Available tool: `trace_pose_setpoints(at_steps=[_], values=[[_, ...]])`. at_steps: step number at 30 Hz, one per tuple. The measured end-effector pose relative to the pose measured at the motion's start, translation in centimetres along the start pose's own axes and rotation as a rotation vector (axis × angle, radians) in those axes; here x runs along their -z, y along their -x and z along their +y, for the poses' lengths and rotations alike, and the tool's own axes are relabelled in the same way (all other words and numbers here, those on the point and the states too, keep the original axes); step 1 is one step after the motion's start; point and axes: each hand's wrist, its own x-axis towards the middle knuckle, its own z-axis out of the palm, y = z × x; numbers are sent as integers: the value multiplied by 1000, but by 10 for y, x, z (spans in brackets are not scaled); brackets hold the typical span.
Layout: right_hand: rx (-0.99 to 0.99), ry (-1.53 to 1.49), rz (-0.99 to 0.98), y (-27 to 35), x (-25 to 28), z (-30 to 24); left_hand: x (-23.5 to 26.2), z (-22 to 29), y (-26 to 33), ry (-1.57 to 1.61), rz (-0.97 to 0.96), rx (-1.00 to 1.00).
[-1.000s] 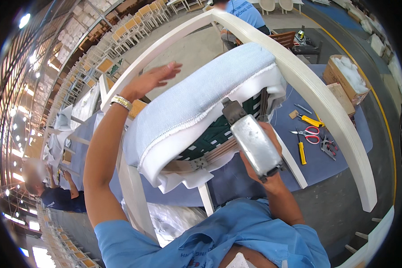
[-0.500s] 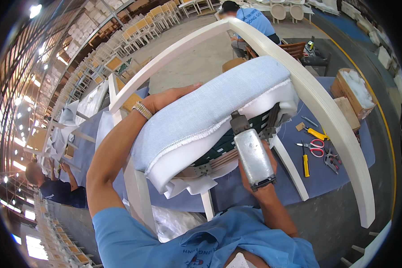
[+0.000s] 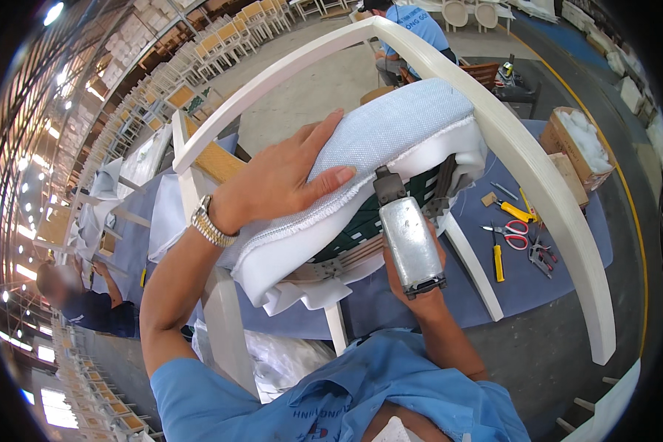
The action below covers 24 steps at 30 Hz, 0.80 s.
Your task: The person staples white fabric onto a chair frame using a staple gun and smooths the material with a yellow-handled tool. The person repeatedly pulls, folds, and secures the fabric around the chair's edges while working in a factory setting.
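Note:
A white chair frame [image 3: 527, 151] lies tipped before me, its seat turned partly underside up. Light blue fabric [image 3: 405, 110] covers the seat, its frayed edge lying over white padding [image 3: 287, 265]. Dark green webbing [image 3: 350, 232] shows underneath. My left hand [image 3: 283, 173], with a watch at the wrist, rests on the fabric near its frayed edge, fingers stretched out and thumb apart. My right hand [image 3: 395, 276] is wrapped round a silver staple gun [image 3: 412, 243], which partly hides it. The gun's black nose is at the padding's edge; whether it touches is unclear.
On the blue-covered table [image 3: 449, 317] to the right lie red-handled scissors [image 3: 516, 234], pliers [image 3: 543, 258], a yellow-handled tool [image 3: 499, 264] and a yellow cutter [image 3: 518, 212]. A carton [image 3: 578, 147] stands beyond. Two other people work nearby, left and far ahead.
My left hand has come from the far side of the seat over onto the top of the fabric, nearer the frayed edge. The staple gun stays near the padding's edge.

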Motion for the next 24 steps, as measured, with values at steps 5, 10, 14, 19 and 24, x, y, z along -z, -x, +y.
trace_pose_setpoints(at_steps=[5, 10, 14, 19, 24], values=[[24, -13, -32, -3, 5, -4, -10, 4, 11, -151, 105, -16], [29, -10, -46, -4, 12, -16, -12, 2, 11, -162, 100, -36], [43, -34, -57, 2, 5, -21, -14, 5, 11, -169, 101, -22], [16, -105, -90, -2, 1, -28, -15, 10, 12, -186, 102, 28], [-61, -190, -96, -9, 1, -37, -17, 12, 10, -194, 119, 25]])
